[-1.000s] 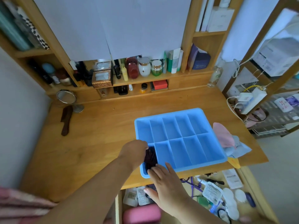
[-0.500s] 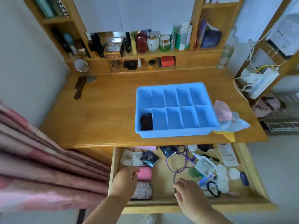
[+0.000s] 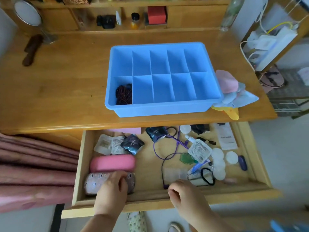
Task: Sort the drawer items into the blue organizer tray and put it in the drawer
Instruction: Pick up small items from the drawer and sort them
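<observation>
Reaching into the drawer (image 3: pixel 254 166), left grip (image 3: pixel 111 190) clasps patterned case (image 3: pixel 93 183) (right grip (image 3: pixel 184 193) unclear).

Organizer tray (image 3: pixel 160 106) sits on the desk (image 3: pixel 66 91), near its front edge, above the open drawer (image 3: pixel 147 200). Bead bundle (image 3: pixel 124 94) lies in the tray's front-left compartment. Folded cloths (image 3: pixel 234 91) touch the tray's right side. In the drawer: two cases (image 3: pixel 112 163) front-left, one behind the other; sachets (image 3: pixel 132 144) behind them; cable (image 3: pixel 168 156) in the middle; cotton pads (image 3: pixel 231 157) right. Mirror (image 3: pixel 27 13) and brush (image 3: pixel 31 49) far left on the desk.
</observation>
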Motion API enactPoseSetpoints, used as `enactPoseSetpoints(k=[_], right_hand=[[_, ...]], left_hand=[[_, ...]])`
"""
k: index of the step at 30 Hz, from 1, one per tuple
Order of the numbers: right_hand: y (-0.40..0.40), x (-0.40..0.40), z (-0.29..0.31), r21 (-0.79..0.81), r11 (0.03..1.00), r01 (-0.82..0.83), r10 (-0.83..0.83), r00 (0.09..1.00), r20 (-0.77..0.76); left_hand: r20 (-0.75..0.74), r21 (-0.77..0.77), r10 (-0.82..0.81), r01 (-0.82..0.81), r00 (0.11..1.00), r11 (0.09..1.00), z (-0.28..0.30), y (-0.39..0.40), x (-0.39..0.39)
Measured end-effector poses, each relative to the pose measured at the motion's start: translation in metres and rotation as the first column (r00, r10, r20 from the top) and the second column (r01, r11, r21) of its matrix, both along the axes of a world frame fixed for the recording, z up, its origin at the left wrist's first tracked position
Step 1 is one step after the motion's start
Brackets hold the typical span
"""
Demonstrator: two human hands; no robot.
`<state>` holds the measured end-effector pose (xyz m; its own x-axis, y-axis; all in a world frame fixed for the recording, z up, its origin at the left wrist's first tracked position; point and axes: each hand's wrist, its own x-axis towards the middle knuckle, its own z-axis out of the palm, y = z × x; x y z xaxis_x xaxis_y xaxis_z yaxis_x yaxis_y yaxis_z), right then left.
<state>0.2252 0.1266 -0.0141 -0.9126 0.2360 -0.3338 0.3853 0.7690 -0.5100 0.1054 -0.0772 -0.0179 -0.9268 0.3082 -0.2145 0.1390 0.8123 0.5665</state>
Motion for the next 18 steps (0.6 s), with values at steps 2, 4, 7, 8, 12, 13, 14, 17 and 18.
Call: enactPoseSetpoints(k=[2,4,7,8,12,13,14,17,18], right_hand=[[0.012,-0.004,0.001,-0.069,0.995,0.067,-0.062,0.995,0.077],[0.028,-0.008,-0.002,-0.032,0.989,0.146,-0.143,0.986,0.088],[0.043,-0.019,-0.003,0.129,0.984,0.120,-0.137,0.981,0.134],[0.046,-0.024,-0.003,0.166,0.983,0.085,-0.112,0.981,0.161],[0.049,-0.038,-0.005,0.193,0.981,-0.017,-0.041,0.956,0.292],[0.048,-0.040,-0.005,0.196,0.980,-0.033,-0.030,0.951,0.307],[0.047,-0.040,-0.006,0.201,0.979,-0.045,-0.019,0.952,0.306],[0.048,-0.038,-0.008,0.150,0.989,-0.007,-0.035,0.961,0.274],[0.049,-0.038,-0.009,0.082,0.995,0.056,-0.076,0.963,0.258]], left_hand=[[-0.045,-0.004,0.023,-0.024,0.999,1.000,-0.002,0.002,0.003],[-0.089,-0.021,0.034,-0.036,0.995,0.999,-0.003,0.003,0.005],[-0.122,-0.074,0.041,-0.050,0.992,0.996,-0.003,0.004,0.007],[-0.133,-0.078,0.039,-0.050,0.990,0.996,-0.003,0.004,0.007],[-0.155,-0.067,0.016,-0.027,0.988,0.997,-0.002,0.005,0.007],[-0.153,-0.065,0.014,-0.024,0.988,0.998,-0.003,0.005,0.006],[-0.150,-0.063,0.016,-0.025,0.989,0.998,-0.003,0.005,0.006],[-0.136,-0.055,0.019,-0.027,0.990,0.998,-0.004,0.005,0.007],[-0.131,-0.055,0.019,-0.027,0.991,0.998,-0.004,0.004,0.008]])
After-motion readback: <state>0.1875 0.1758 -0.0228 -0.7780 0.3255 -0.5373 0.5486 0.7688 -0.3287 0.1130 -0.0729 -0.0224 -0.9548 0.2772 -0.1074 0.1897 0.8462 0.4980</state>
